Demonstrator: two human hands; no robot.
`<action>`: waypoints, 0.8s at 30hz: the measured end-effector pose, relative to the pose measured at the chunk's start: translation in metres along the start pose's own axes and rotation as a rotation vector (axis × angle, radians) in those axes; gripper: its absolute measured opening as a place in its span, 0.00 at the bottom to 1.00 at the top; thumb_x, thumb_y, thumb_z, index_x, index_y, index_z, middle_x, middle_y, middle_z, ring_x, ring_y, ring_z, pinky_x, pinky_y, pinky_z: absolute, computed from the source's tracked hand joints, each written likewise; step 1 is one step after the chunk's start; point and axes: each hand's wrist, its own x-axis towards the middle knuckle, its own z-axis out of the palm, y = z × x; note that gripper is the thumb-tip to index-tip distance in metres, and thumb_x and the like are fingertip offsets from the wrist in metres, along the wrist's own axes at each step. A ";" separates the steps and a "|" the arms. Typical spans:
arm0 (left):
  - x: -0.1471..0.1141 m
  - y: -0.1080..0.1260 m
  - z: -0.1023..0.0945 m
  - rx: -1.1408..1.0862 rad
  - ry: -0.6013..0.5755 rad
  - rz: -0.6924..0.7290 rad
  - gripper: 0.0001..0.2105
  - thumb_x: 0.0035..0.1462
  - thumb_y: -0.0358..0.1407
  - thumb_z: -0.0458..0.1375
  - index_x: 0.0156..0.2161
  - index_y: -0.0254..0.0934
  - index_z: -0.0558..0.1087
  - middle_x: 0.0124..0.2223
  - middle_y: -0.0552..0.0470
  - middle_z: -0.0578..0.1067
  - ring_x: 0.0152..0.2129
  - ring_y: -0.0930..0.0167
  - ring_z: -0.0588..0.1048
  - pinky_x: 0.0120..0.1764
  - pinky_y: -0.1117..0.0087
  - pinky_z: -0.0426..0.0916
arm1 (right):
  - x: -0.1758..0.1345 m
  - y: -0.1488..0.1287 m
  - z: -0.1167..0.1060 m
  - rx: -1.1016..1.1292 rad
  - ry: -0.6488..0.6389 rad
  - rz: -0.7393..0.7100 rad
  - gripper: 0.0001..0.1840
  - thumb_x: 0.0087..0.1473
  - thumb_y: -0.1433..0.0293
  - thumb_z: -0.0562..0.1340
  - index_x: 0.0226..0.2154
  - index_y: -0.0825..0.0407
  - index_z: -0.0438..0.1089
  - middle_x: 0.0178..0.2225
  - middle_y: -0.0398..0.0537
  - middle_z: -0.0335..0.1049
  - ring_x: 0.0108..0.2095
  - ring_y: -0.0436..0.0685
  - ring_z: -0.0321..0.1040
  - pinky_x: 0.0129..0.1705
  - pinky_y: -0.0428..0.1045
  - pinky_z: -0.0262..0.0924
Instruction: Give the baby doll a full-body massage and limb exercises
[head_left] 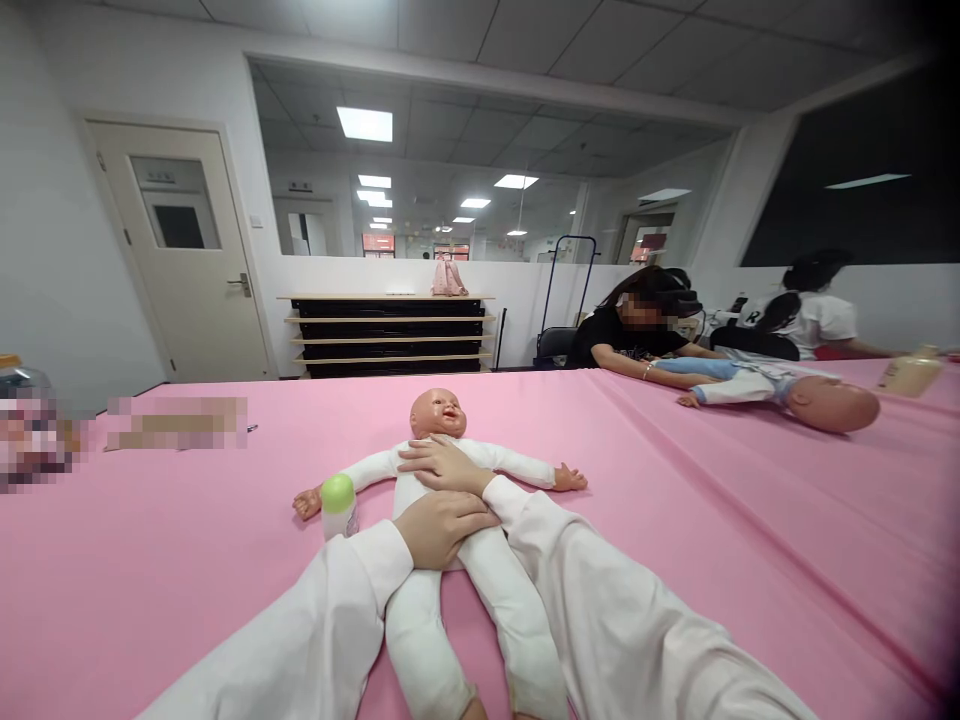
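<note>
A baby doll (418, 500) in a white cloth suit lies on its back before me, head away from me and arms spread. My right hand (444, 465) rests flat on its chest, fingers a little apart and holding nothing. Across the doll's lower belly lies my left hand (448, 528), its fingers stretched to the right and its palm hidden. Left of the doll's body stands a white bottle with a green cap (338, 500), beside its arm and close to my left sleeve.
A pink cloth (675, 520) covers the table. Another doll (757, 388) in blue and white lies at the right, touched by a person (622, 335) across the table. A pale yellow bottle (911, 372) stands beyond it. At the left are a jar (30, 425) and a blurred flat object (180, 422).
</note>
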 end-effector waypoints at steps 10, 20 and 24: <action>0.001 0.003 -0.003 0.094 0.068 -0.097 0.14 0.52 0.29 0.47 0.41 0.33 0.70 0.39 0.46 0.74 0.37 0.68 0.70 0.40 0.65 0.65 | -0.011 0.008 0.003 0.290 0.442 0.123 0.21 0.51 0.58 0.58 0.16 0.54 0.62 0.18 0.42 0.61 0.23 0.48 0.56 0.28 0.46 0.54; 0.006 0.004 -0.001 0.159 -0.047 0.146 0.15 0.47 0.30 0.49 0.42 0.30 0.68 0.36 0.43 0.74 0.33 0.66 0.69 0.37 0.65 0.66 | -0.010 -0.013 -0.011 0.310 0.096 -0.082 0.12 0.55 0.66 0.55 0.34 0.53 0.73 0.36 0.48 0.74 0.40 0.53 0.69 0.45 0.50 0.60; 0.011 0.003 0.001 0.071 -0.133 0.174 0.22 0.45 0.29 0.50 0.48 0.28 0.66 0.46 0.42 0.73 0.43 0.64 0.69 0.49 0.64 0.62 | -0.008 -0.013 -0.012 0.166 -0.001 -0.075 0.14 0.57 0.68 0.53 0.41 0.46 0.72 0.47 0.44 0.69 0.55 0.57 0.57 0.57 0.58 0.46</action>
